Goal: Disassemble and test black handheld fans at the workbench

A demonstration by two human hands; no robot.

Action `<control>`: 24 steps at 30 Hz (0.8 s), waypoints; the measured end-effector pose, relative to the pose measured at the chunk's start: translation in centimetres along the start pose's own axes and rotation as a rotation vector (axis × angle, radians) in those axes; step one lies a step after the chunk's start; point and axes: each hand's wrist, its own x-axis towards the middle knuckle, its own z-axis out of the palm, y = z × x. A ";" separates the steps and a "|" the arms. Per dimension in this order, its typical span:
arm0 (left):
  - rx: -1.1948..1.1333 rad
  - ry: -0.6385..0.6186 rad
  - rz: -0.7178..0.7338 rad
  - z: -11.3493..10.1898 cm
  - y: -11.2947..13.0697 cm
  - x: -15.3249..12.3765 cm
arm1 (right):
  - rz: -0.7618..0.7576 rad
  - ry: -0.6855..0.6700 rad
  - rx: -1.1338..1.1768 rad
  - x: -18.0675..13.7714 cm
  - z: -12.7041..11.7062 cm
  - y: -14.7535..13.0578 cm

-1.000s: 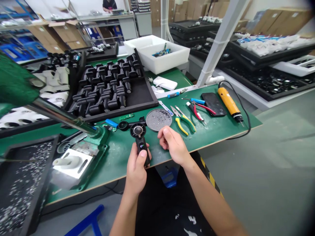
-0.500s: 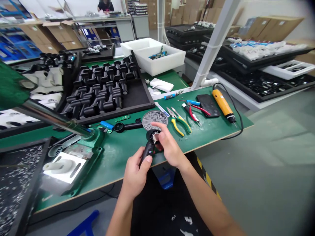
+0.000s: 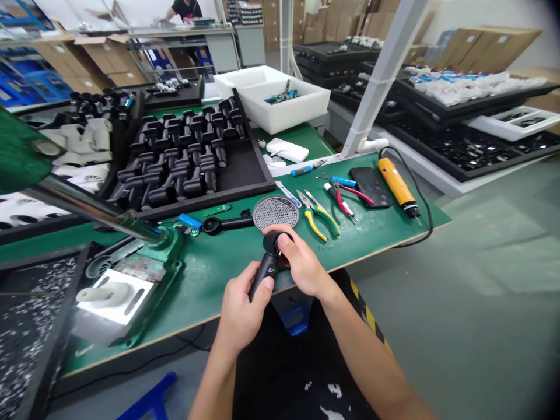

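Note:
My left hand [image 3: 242, 309] grips the handle of a small black handheld fan [image 3: 266, 269] with a lit display, held over the front edge of the green bench [image 3: 210, 274]. My right hand [image 3: 301, 265] is closed around the fan's round head, thumb on its face. A round grey mesh grille [image 3: 275, 212] lies on the bench just beyond. A second black fan body [image 3: 225, 224] lies to the grille's left.
A black tray [image 3: 258, 169] of several black fan bodies sits behind. Pliers and cutters [image 3: 321, 216], a phone [image 3: 371, 186] and an orange electric screwdriver [image 3: 396, 182] lie to the right. A green press [image 3: 131, 274] stands at left. White bins [image 3: 284, 105] stand at the back.
The fan has tilted and moved right toward the bench edge. My right hand went from hovering apart to closing around the fan's head.

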 end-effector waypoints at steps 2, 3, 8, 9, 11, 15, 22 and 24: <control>0.002 -0.001 -0.001 0.0 0.1 0.0 | -0.001 0.004 -0.007 0.0 0.0 0.0; 0.002 -0.001 -0.002 0.1 0.1 0.0 | -0.002 0.005 -0.013 0.0 0.0 -0.1; -0.001 0.005 0.005 0.1 0.2 0.0 | -0.006 -0.002 -0.015 0.0 0.0 -0.1; -0.001 0.006 0.007 0.1 0.2 0.0 | -0.011 -0.003 -0.015 0.0 0.0 -0.1; -0.004 0.007 0.009 0.2 0.1 0.0 | -0.018 0.000 -0.021 0.0 0.0 -0.1; -0.011 0.010 0.011 0.1 0.0 0.1 | -0.023 0.005 -0.023 0.1 0.0 -0.1; -0.109 0.127 -0.001 0.1 -0.7 0.6 | -0.065 -0.059 0.044 0.2 0.0 0.6; -0.220 0.206 -0.012 0.3 -1.1 0.6 | -0.086 -0.073 0.062 0.4 0.0 1.0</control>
